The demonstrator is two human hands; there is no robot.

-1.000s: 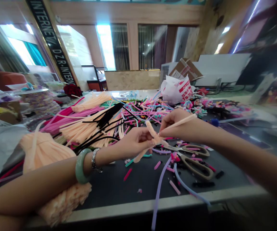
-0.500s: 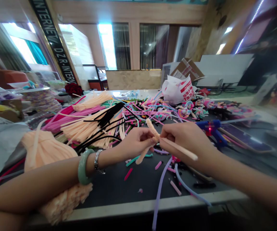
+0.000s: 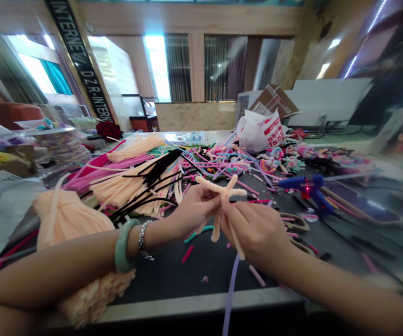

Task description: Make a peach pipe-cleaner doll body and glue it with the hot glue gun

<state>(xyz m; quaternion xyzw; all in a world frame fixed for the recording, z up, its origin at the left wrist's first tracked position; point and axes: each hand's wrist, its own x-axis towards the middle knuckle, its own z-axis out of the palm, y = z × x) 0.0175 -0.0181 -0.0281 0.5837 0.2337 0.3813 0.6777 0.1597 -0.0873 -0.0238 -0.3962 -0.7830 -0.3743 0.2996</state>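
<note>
The left hand [image 3: 196, 210] closes around a peach pipe-cleaner figure [image 3: 224, 192], steadying it while the right hand [image 3: 253, 235] pinches its long stem [image 3: 237, 239].

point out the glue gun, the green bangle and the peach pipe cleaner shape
blue hot glue gun [image 3: 306, 185], head view, on its body above the grip
green bangle [image 3: 122, 247], head view, on the front of the band
peach pipe cleaner shape [image 3: 225, 192], head view, on the crossing of its strands

Blades of the scissors [image 3: 295, 223] out of sight beneath the right hand [image 3: 257, 235]
</note>
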